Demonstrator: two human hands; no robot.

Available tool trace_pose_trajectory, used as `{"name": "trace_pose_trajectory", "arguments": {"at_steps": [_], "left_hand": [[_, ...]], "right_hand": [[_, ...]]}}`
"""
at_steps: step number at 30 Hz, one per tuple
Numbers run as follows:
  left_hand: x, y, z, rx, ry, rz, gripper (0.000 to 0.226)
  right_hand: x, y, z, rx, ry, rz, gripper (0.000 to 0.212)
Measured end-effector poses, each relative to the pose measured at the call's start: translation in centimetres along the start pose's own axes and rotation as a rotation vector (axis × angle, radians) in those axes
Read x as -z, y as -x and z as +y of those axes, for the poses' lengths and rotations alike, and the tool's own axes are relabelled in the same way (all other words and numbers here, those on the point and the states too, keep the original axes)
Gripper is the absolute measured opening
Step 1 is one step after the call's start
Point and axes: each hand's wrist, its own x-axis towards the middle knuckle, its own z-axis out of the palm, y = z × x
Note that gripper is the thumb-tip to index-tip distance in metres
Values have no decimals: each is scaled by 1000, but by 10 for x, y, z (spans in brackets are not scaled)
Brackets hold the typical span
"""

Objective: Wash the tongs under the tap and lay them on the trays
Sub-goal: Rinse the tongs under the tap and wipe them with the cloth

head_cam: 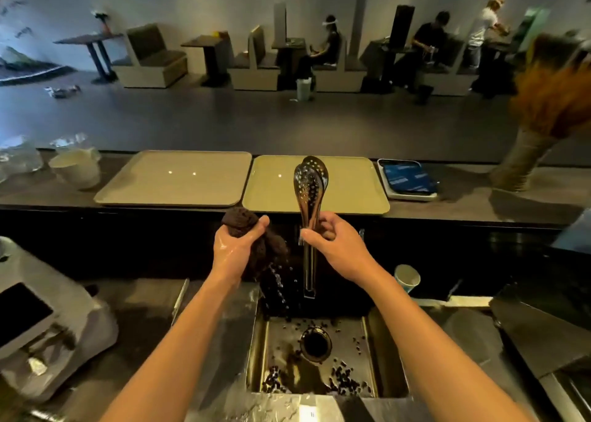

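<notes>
My right hand grips a pair of steel tongs by the handle, held upright with the perforated spoon ends up, over the sink. My left hand squeezes a dark brown wet cloth beside them, and water drips from it into the sink. Behind the tongs the chrome tap stands at the back of the sink. Two beige trays lie side by side on the raised counter: the left tray and the right tray, the tong heads showing in front of the right one.
Dark beads lie scattered round the sink drain. A white jug stands left of the trays, a blue-topped white device to their right, and a dried-grass vase beyond. A white machine sits at left, a paper cup right of the tap.
</notes>
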Motion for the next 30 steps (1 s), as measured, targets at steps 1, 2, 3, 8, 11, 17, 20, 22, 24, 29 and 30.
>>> {"name": "trace_pose_trajectory", "arguments": {"at_steps": [1,2,3,8,11,17,20,22,24,29,30], "left_hand": [[-11,-5,-1,6,1,-11,39],[-23,-12,-2,15,6,-19,39],[-31,-16,-2,26,9,-25,38],[-63,-40,1,44,42,-52,37],[-73,-55,5,58,46,-72,40],[-90,-85,8,105,43,-116,40],[-97,-99,6,114,26,-141,45],[-101,-106,5,119,31,-135,45],[-105,-112,5,129,38,-150,43],[-111,-122,8,123,37,-171,34],[-111,-124,8,122,36,-170,35]], "right_hand": [[9,-3,4,-4,-4,15,23],[18,-7,6,-4,-8,27,24],[25,-10,8,-7,-11,38,24],[52,-33,2,-4,69,147,18],[69,-58,-2,-21,196,227,25],[104,-134,-7,-136,555,277,39],[113,-169,-5,-218,709,297,46],[114,-187,1,-254,786,291,47],[113,-199,10,-270,827,275,47],[103,-216,30,-304,937,237,46],[102,-217,31,-313,954,221,46]]}}
